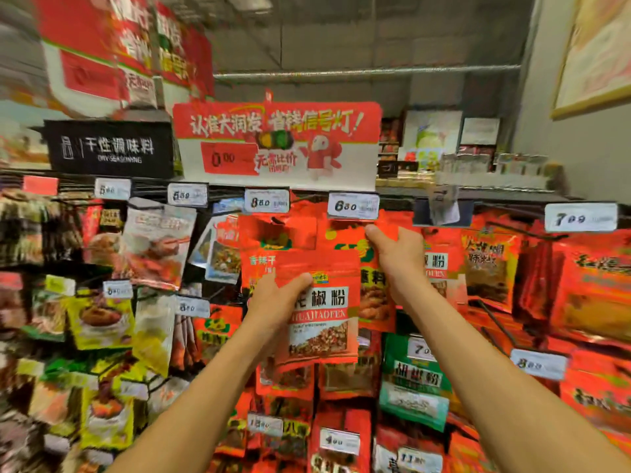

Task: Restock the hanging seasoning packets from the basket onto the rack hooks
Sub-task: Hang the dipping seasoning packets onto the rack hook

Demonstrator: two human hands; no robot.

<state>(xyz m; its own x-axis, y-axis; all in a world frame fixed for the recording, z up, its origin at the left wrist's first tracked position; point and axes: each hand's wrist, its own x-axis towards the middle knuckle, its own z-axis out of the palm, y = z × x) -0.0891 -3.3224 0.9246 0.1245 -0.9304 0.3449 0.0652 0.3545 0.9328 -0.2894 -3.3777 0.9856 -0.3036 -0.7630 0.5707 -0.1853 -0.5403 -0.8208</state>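
left hand (273, 303) grips red packet (321, 312); right hand (397, 259) pinches hanging packet (348, 238)

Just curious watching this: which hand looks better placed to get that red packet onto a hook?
Probably the left hand: it grips the red packet. The right hand already pinches a hanging packet under the price tag.

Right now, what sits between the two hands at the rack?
In the head view, a red packet gripped by the left hand fills the gap, overlapping hanging red packets behind; the right hand pinches one of those near the 6.80 price tag.
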